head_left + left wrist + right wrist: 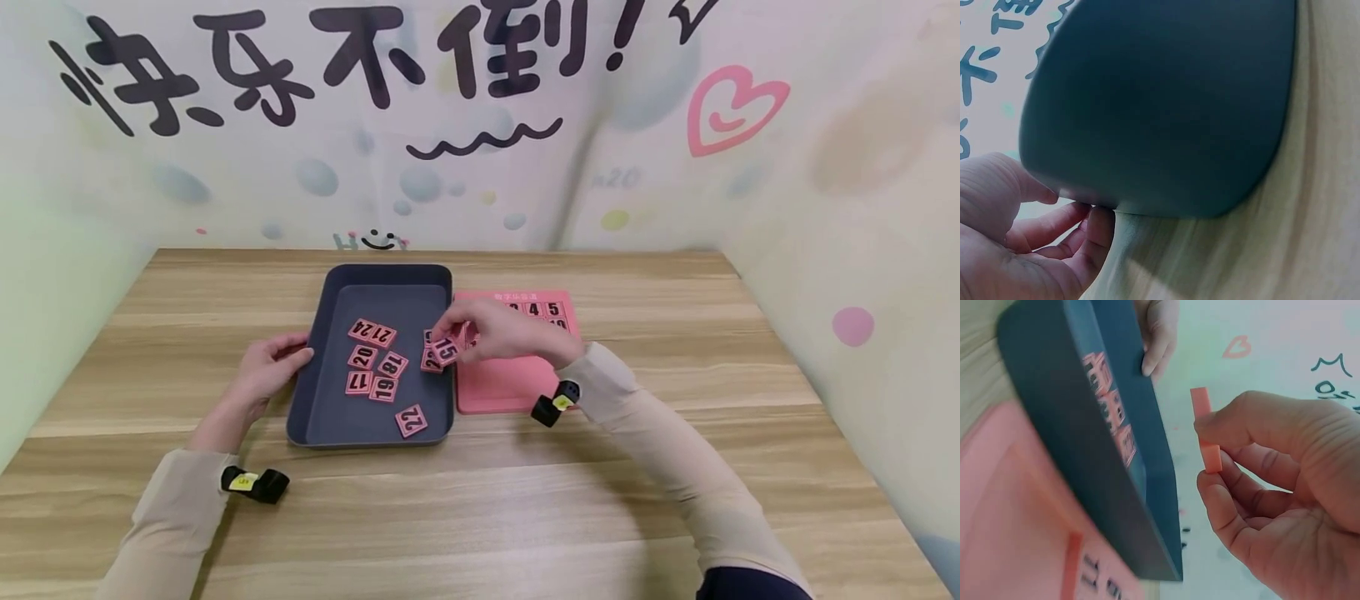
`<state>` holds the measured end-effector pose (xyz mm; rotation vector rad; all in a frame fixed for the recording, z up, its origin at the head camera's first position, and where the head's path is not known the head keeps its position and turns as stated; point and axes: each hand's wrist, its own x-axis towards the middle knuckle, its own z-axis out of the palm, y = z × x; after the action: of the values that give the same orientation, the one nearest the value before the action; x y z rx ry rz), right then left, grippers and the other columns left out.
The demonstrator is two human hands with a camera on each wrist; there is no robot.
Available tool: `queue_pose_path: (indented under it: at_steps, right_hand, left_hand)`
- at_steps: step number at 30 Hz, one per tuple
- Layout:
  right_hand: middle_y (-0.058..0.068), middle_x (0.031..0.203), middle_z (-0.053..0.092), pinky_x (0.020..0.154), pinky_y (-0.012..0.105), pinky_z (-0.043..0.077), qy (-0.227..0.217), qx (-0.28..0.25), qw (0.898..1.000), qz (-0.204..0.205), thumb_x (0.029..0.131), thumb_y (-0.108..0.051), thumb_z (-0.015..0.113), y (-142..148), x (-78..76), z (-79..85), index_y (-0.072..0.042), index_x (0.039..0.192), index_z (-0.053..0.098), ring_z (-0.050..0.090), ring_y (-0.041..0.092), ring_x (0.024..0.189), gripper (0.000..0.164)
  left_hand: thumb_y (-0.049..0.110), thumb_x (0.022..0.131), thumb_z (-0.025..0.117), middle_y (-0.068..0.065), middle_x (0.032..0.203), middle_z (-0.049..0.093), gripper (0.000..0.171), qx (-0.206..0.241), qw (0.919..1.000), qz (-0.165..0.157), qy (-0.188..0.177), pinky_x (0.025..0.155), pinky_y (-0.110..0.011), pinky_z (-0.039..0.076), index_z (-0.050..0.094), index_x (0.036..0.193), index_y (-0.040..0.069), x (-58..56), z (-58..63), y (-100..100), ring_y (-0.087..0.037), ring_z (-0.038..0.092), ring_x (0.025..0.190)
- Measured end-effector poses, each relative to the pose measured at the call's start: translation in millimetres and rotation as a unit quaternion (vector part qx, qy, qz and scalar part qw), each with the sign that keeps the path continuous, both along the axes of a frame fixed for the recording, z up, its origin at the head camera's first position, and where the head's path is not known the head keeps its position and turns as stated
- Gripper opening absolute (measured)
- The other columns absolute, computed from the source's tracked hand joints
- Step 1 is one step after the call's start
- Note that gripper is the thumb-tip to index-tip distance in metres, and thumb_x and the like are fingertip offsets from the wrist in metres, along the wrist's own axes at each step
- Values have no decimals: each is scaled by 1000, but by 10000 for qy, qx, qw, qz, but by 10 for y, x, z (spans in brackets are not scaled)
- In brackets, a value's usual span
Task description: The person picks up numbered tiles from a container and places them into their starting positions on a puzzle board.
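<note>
My right hand (491, 329) pinches a pink number tile (446, 351) marked 15 between thumb and fingers, over the right side of a dark blue tray (322, 417). In the right wrist view the tile (1210, 456) is seen edge-on, above the tray's rim. At the tray's left side my left hand (272, 365) grips the rim, thumb over the edge and fingers against the outer wall (1160, 125). Loose tiles lie in the tray, among them 20 (363, 357), 19 (383, 388) and 22 (411, 421). The held tile partly covers others beneath it.
Against the tray's right side lies a pink number board (517, 387), with number tiles in its upper rows, partly hidden by my right hand and forearm. Both stand on a wood-grain table (420, 525). A printed wall (480, 200) rises behind the table's far edge.
</note>
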<state>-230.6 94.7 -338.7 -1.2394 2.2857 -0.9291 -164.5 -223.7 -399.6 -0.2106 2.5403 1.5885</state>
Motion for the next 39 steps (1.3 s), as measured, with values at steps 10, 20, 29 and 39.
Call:
queue_pose_path:
  at_steps: [10, 20, 29, 39]
  right_hand:
    - [5, 98, 62, 73, 36, 50, 330, -103, 9994, -32, 72, 4, 70, 491, 34, -202, -2, 104, 66, 54, 20, 84, 33]
    - [4, 92, 60, 70, 29, 46, 38, 173, 9982, -566, 71, 2, 73, 908, 109, -361, 0, 103, 65, 51, 20, 80, 33]
    - [6, 91, 59, 67, 28, 47, -93, 390, 9954, -865, 69, 2, 76, 1113, 135, -466, 2, 103, 65, 53, 20, 78, 35]
    - [6, 102, 60, 80, 36, 45, 527, 806, 9913, -894, 67, 3, 73, 1181, 164, -502, -3, 103, 67, 53, 20, 89, 37]
  left_hand:
    - [15, 97, 47, -30, 129, 46, 47, -49, 10000, -10, -22, 72, -9, 42, 40, 135, -12, 7, 4, -1, 4, 46, 85]
    - [12, 97, 49, -30, 125, 49, 45, -134, 9997, -41, 193, 70, -11, 44, 41, 133, -14, -2, -20, -8, 10, 47, 79]
    - [13, 97, 47, -31, 127, 47, 46, -98, 9998, -89, 145, 71, -10, 43, 40, 134, -13, 11, -24, -21, 8, 47, 81]
    - [14, 97, 47, -31, 128, 47, 46, -124, 9999, -71, 92, 71, -10, 43, 40, 135, -12, 5, -17, -15, 7, 47, 82]
